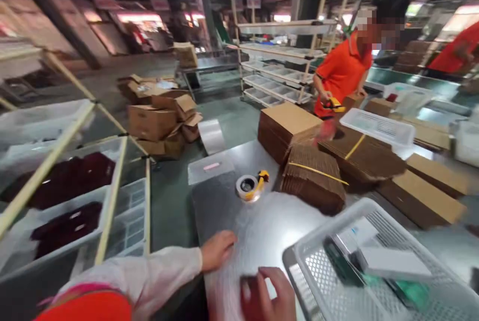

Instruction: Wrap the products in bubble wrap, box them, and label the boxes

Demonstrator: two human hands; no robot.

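My left hand point(218, 250) rests near the left edge of the metal table point(258, 226), its fingers curled together with nothing visible in them. At the bottom centre my right hand point(279, 293) is bent around a blurred dark red item point(250, 298), beside the white basket's left rim. Farther up the table lie a roll of clear tape point(245, 187) and a yellow tape dispenser point(263, 176), both apart from my hands. The white plastic basket point(310, 281) on the right holds a white box point(394, 262) and several dark and green packages.
Strapped flat cardboard point(314, 173) and a brown carton stack point(288, 121) stand at the table's back. A person in an orange shirt point(342, 74) holds a yellow tool beyond them. On the left, a rack point(116, 191) holds bins with dark red items.
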